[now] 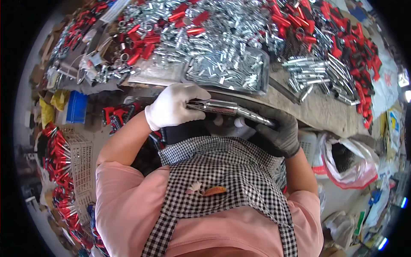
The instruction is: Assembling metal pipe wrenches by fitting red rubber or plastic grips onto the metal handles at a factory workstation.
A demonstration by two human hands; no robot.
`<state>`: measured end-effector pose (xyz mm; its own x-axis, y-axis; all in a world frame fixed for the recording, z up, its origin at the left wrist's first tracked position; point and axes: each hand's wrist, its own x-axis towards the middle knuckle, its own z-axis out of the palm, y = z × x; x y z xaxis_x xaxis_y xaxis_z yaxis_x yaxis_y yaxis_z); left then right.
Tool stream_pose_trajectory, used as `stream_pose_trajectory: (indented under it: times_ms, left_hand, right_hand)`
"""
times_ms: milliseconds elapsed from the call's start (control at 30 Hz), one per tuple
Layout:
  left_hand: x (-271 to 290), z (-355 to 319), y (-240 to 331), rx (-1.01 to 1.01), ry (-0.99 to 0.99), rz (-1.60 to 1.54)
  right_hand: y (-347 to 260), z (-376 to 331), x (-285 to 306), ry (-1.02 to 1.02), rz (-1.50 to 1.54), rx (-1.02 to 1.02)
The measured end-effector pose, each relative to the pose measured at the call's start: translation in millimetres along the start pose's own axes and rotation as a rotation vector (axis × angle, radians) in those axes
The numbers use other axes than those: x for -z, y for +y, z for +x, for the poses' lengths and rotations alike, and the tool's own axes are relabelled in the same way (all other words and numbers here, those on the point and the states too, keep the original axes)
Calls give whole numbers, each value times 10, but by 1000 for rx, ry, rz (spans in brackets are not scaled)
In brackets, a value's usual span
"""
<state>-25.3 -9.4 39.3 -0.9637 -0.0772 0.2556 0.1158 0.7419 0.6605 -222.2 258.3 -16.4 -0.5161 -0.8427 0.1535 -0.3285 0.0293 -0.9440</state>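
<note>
Between my hands, just in front of the table edge, is a shiny chrome metal tube [222,107] with a thick body and a thinner part angling down to the right. My left hand [177,106], in a white glove, is closed round its left end. In a dark grey glove, my right hand [279,132] grips the thinner right end, its fingertips partly hidden. Beyond the tube lies a metal tray [227,70] full of small silver pins. Farther right on the table is a pile of chrome tubes [319,75].
Silver and red metal parts [180,25] cover the table's far side. A blue bin [77,107] stands at the left, above a plastic crate [80,160] beside many red-handled tools [60,171]. On the right is an open plastic bag [346,167]. The bare table edge [317,109] runs near my right hand.
</note>
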Motion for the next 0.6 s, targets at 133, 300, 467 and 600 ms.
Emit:
stream_pose_trajectory:
  times_ms: [133,300,467,600]
  left_hand:
    - [-73,42,13,-92,-29,24]
    - [-364,93,141,-142,-100,-85]
    - [-596,180,172,-427,-94,73]
    - [-633,288,140,-180,-117,-41]
  right_hand:
    - [-147,40,-3,-93,-226,140]
    - [-220,21,-278,-108,-144,185]
    - [-145,-2,-457,-209,-166,79]
    - [-170,112,-337,-334,-207,-10]
